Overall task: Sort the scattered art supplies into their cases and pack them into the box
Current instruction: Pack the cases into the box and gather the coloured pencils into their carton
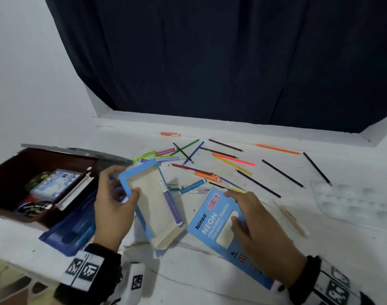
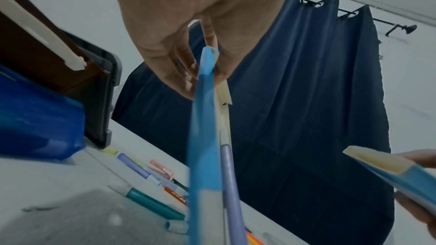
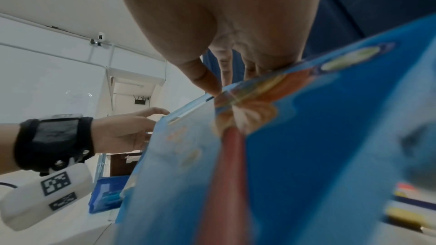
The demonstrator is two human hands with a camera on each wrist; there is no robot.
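Observation:
My left hand point(image 1: 116, 194) grips the top corner of an open blue-edged cardboard tray point(image 1: 153, 205), thumb on the inside, fingers behind; the left wrist view shows the tray's blue edge point(image 2: 205, 137) pinched. One purple marker point(image 1: 171, 205) lies in the tray along its right side. My right hand point(image 1: 252, 219) holds the blue "Neon Coloured Pencils" sleeve point(image 1: 212, 221), thumb on its front, fingers behind its right edge; the right wrist view shows the sleeve's back point(image 3: 306, 137). Coloured pencils point(image 1: 234, 159) and markers point(image 1: 193, 186) lie scattered on the white table beyond.
A dark brown box point(image 1: 23, 183) with a grey lid stands open at the left, holding a paint set and a white case. A blue plastic pencil case point(image 1: 71, 230) lies in front of it. A clear palette point(image 1: 353, 199) and a brush point(image 1: 291, 219) sit at right.

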